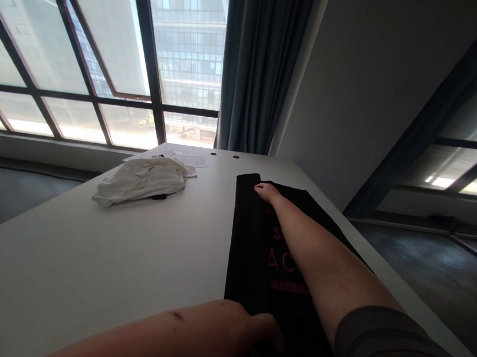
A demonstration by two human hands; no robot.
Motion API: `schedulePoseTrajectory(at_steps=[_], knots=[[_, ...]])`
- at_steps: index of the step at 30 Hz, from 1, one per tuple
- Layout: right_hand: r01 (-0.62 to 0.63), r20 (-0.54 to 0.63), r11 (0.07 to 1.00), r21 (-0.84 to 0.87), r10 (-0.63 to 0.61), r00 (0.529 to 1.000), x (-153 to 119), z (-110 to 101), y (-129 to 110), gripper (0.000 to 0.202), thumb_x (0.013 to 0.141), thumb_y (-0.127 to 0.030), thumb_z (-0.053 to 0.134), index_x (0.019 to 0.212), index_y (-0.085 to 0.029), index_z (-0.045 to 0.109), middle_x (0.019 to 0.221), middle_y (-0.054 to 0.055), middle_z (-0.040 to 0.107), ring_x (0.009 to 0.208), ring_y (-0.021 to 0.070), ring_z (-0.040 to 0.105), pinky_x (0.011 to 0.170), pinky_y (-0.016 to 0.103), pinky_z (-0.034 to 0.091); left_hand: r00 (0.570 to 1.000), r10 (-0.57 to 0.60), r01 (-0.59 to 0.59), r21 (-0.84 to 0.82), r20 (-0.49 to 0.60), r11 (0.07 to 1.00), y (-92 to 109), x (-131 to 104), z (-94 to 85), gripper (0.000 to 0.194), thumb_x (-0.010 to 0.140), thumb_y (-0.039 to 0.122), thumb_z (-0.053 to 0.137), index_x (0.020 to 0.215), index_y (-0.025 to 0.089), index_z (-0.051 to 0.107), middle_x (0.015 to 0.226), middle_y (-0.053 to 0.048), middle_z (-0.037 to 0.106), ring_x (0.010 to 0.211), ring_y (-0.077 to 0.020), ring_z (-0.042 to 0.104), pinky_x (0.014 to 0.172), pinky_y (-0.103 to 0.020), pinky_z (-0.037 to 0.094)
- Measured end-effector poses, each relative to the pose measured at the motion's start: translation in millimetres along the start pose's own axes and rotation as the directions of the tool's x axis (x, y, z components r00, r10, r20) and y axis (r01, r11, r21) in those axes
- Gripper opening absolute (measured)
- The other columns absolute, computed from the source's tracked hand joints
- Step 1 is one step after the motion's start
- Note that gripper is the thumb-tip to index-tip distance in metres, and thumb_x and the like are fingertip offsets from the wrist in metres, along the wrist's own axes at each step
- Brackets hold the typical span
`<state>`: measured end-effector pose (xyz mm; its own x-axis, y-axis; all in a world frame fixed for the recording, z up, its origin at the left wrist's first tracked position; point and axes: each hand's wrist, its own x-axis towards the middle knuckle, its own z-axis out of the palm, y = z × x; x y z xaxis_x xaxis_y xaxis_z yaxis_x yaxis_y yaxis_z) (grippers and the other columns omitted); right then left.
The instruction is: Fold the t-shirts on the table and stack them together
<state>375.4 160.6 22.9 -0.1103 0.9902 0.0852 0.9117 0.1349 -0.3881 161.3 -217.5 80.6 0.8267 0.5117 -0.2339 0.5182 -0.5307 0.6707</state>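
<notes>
A black cloth [248,244] with pink lettering lies along the right part of the white table, its left side folded over in a long strip. At the far end of that fold, my right hand [267,191] pinches the cloth between thumb and fingers. My left hand [249,332] is at the near part of the cloth, with its fingers curled down onto the dark fabric. The fingertips of my left hand are partly hidden, and my right forearm covers some of the lettering.
A crumpled white cloth [145,181] rests on the table [169,249] at the far left, with papers [191,160] behind it. Two round holes are near the far edge. Windows and a blue curtain [261,67] stand beyond.
</notes>
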Motion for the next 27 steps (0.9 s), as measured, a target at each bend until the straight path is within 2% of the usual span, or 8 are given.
schedulePoseTrajectory(at_steps=[2, 5, 9, 12, 14, 16, 21, 27], knots=[[0.003, 0.019, 0.999, -0.032, -0.003, 1.000, -9, 8, 16, 0.049, 0.098, -0.039, 0.062, 0.142, -0.022, 0.071, 0.142, 0.010, 0.071, 0.125, 0.0246, 0.069, 0.103, 0.029, 0.051, 1.000, 0.005, -0.005, 0.007, 0.003, 1.000, 3, 10, 4.2, 0.056, 0.092, 0.044, 0.075, 0.143, 0.029, 0.056, 0.090, 0.001, 0.078, 0.081, -0.0213, 0.075, 0.068, -0.026, 0.054], [0.014, 0.011, 0.995, -0.095, -0.013, 1.000, -23, 25, 29, 0.056, 0.101, -0.045, 0.059, 0.153, -0.023, 0.062, 0.162, 0.014, 0.054, 0.145, 0.0301, 0.054, 0.118, 0.039, 0.041, 0.983, -0.034, 0.055, 0.114, -0.181, 0.992, -6, 22, 13.8, 0.053, 0.095, 0.042, 0.071, 0.143, 0.025, 0.055, 0.109, -0.005, 0.079, 0.102, -0.0265, 0.074, 0.091, -0.038, 0.059], [0.032, 0.008, 0.986, -0.162, -0.031, 0.999, -31, 41, 33, 0.056, 0.109, -0.046, 0.043, 0.159, -0.025, 0.053, 0.170, 0.012, 0.043, 0.155, 0.0297, 0.040, 0.125, 0.047, 0.030, 0.903, -0.044, 0.188, 0.300, -0.428, 0.935, -33, 30, 31.4, 0.054, 0.096, 0.038, 0.070, 0.147, 0.024, 0.057, 0.157, -0.014, 0.055, 0.145, -0.0362, 0.050, 0.121, -0.057, 0.040], [0.043, 0.020, 0.981, -0.188, -0.040, 0.999, -29, 44, 32, 0.056, 0.110, -0.044, 0.038, 0.161, -0.024, 0.050, 0.171, 0.011, 0.041, 0.157, 0.0289, 0.037, 0.126, 0.048, 0.029, 0.816, -0.236, 0.434, 0.288, -0.528, 0.854, -48, 31, 35.5, 0.055, 0.102, 0.038, 0.061, 0.154, 0.021, 0.054, 0.165, -0.019, 0.045, 0.149, -0.0394, 0.045, 0.121, -0.061, 0.038], [0.048, 0.026, 0.979, -0.196, -0.043, 0.999, -26, 44, 32, 0.057, 0.110, -0.043, 0.037, 0.162, -0.023, 0.049, 0.172, 0.011, 0.040, 0.158, 0.0290, 0.035, 0.126, 0.049, 0.028, 0.746, -0.329, 0.551, 0.258, -0.580, 0.794, -51, 30, 29.5, 0.053, 0.106, 0.039, 0.052, 0.155, 0.019, 0.053, 0.159, -0.020, 0.051, 0.143, -0.0385, 0.052, 0.117, -0.059, 0.042], [0.052, 0.029, 0.979, -0.198, -0.047, 0.998, -25, 43, 32, 0.056, 0.110, -0.043, 0.036, 0.162, -0.024, 0.049, 0.172, 0.010, 0.040, 0.158, 0.0291, 0.035, 0.125, 0.050, 0.029, 0.707, -0.388, 0.600, 0.211, -0.591, 0.772, -50, 30, 19.1, 0.048, 0.108, 0.036, 0.045, 0.152, 0.018, 0.053, 0.145, -0.018, 0.064, 0.132, -0.0341, 0.062, 0.113, -0.053, 0.047], [0.033, -0.002, 0.982, -0.188, -0.034, 0.999, -32, 39, 31, 0.056, 0.109, -0.047, 0.041, 0.159, -0.025, 0.052, 0.172, 0.012, 0.038, 0.154, 0.0326, 0.039, 0.123, 0.050, 0.033, 0.722, -0.510, 0.603, 0.062, -0.468, 0.796, -47, 26, -1.4, 0.038, 0.107, 0.032, 0.044, 0.142, 0.023, 0.055, 0.104, -0.006, 0.079, 0.103, -0.0256, 0.075, 0.093, -0.039, 0.054], [0.032, -0.119, 0.983, -0.181, -0.054, 0.991, -42, 29, 17, 0.042, 0.101, -0.043, 0.061, 0.139, -0.026, 0.068, 0.156, 0.014, 0.049, 0.141, 0.0335, 0.048, 0.115, 0.044, 0.043, 0.799, -0.493, 0.538, 0.044, -0.344, 0.842, -49, 14, -4.7, 0.044, 0.100, 0.030, 0.058, 0.142, 0.025, 0.048, 0.097, -0.002, 0.079, 0.094, -0.0253, 0.076, 0.082, -0.035, 0.053]])
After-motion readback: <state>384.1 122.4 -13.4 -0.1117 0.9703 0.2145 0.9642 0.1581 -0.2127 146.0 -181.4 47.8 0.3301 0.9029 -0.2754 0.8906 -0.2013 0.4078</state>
